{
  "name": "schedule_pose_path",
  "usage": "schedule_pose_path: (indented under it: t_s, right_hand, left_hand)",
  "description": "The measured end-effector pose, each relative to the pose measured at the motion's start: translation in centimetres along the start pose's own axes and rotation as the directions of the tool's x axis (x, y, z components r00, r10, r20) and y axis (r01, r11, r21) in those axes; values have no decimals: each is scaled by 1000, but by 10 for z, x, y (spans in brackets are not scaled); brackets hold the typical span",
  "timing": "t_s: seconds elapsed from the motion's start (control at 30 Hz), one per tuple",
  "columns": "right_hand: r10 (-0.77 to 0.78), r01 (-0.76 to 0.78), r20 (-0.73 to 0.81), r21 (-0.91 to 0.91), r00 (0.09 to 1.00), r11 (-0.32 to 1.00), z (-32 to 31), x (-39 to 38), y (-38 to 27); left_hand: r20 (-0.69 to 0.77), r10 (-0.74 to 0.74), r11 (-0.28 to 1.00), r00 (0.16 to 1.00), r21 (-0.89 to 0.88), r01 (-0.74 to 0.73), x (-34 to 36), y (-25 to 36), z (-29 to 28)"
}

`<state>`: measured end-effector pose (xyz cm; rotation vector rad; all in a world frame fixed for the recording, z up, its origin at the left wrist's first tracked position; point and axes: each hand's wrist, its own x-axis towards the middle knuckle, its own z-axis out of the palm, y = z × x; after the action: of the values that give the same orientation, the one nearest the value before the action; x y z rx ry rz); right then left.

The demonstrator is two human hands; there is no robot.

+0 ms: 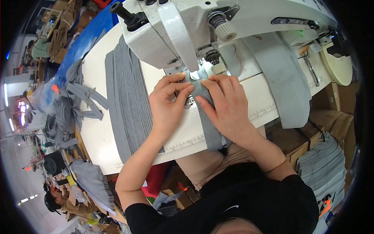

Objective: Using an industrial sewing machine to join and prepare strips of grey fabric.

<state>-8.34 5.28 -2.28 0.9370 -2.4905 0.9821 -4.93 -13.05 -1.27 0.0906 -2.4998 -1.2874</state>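
Note:
A long grey fabric strip runs from the lit needle area of a white sewing machine down over the table's front edge. My left hand is at the strip's left edge just before the presser foot, thumb and forefinger pinched together on the fabric. On the strip's right side, my right hand grips the cloth, its fingertips close to the foot and its thumb lying on the strip. The fabric directly beneath the foot is partly hidden by my fingers.
A pile of grey strips lies left on the white table. Lighter grey fabric hangs over the right edge, near scissors. Folded grey pieces stand lower right. A co-worker sits at lower left.

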Motion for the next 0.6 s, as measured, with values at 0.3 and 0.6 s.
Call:
schedule_pose_path:
  t_s: [0.3, 0.6]
  right_hand:
    - [-18, 18, -12, -37, 1000, 999, 3, 1, -1]
    - [-22, 21, -22, -32, 1000, 999, 3, 1, -1]
  left_hand:
    - [-137, -62, 994, 989, -93, 49, -7, 0, 22]
    - [-144, 86, 986, 986, 153, -64, -3, -3, 18]
